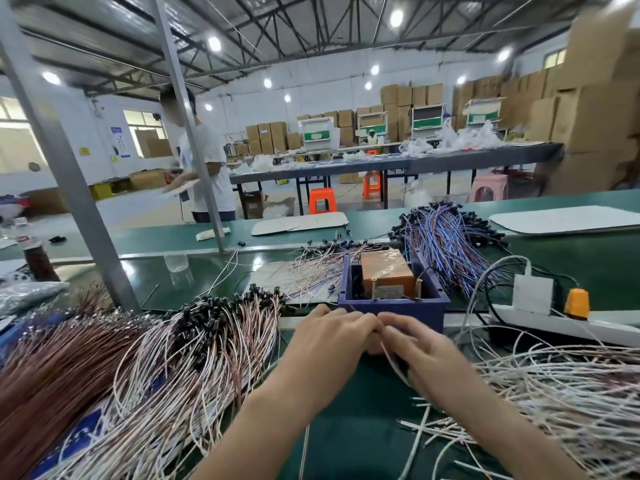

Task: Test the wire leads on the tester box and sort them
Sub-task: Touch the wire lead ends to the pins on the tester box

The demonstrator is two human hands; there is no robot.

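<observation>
Both hands meet at the blue tester box's [391, 306] near wall, left hand [332, 336] and right hand [420, 351] pinching one pale wire lead [392, 362]. Its slack trails toward the loose pile [554, 386] and could snag, dragging neighbours and muddling the sort.

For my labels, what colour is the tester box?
Tester box is dark blue, seen in head view.

Tester box [408, 311] centred on bench [339, 431], left hand [332, 337] and right hand [424, 349] on one lead [390, 360] just before it, bundled wires [194, 341] left, loose wires [561, 386] right.

Factory hall: stacked cartons [394, 97], long workbenches [398, 163].
</observation>
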